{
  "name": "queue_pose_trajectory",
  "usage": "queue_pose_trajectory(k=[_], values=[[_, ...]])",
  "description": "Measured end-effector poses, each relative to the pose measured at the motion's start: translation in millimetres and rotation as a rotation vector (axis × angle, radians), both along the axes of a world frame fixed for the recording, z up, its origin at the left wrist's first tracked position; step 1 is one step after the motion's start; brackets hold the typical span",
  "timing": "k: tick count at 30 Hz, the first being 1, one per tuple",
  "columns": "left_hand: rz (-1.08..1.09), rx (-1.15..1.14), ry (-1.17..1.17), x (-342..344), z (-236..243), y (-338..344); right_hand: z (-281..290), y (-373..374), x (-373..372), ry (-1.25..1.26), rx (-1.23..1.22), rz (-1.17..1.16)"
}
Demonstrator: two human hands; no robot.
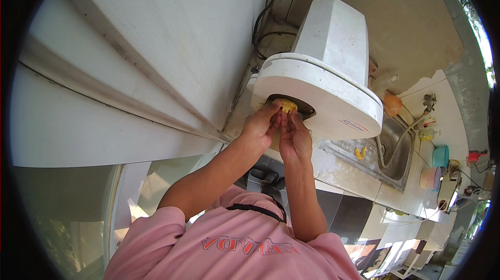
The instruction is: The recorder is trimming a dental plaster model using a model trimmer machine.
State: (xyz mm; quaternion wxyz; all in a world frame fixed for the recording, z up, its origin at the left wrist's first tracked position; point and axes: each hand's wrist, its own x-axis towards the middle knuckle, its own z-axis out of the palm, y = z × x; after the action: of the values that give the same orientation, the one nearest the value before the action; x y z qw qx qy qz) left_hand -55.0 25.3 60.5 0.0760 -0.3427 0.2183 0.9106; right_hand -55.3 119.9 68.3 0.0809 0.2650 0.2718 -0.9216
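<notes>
A yellow piece with a notched edge (287, 105), of a kind I cannot make out, sits at the dark oval opening (307, 109) in the front of a white machine (333, 90). My left hand (262, 123) is closed, its fingertips pinching the left and lower side of this piece. From below, my right hand (296, 139) holds the same piece between thumb and fingers. The two thumbs meet close together under it. My fingers cover part of the yellow piece and the opening's lower edge.
Right of the machine, a curved yellow piece (360, 152) lies on the drainboard beside a metal sink (398, 150), where a hose (403, 137) hangs. Beyond stand a turquoise bowl (440, 156) and a pink tub (430, 178). A large white panel (156, 61) rises on the left.
</notes>
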Motion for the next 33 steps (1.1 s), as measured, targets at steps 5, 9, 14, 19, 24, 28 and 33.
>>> queue_pose_trajectory(k=[5, 9, 14, 19, 24, 28, 33], values=[[0.086, -0.058, -0.004, 0, 7, 8, -2, -4, -2, -0.055, 0.006, -0.049], [0.123, -0.035, 0.002, 2, 8, 14, -4, -3, -6, -0.085, -0.002, -0.066], [0.138, 0.013, -0.020, 0, 2, 16, 1, -8, -6, -0.120, 0.038, -0.093], [0.156, 0.007, -0.031, -1, -1, 19, -1, -6, -6, -0.126, 0.068, -0.094], [0.154, 0.006, -0.015, 0, -3, 18, 4, -9, -4, -0.144, 0.086, -0.092], [0.158, -0.062, -0.067, 0, 8, 19, -1, -7, -4, -0.131, 0.092, -0.072], [0.178, -0.039, -0.063, -2, 3, 19, 0, -10, -3, -0.123, 0.129, -0.078]])
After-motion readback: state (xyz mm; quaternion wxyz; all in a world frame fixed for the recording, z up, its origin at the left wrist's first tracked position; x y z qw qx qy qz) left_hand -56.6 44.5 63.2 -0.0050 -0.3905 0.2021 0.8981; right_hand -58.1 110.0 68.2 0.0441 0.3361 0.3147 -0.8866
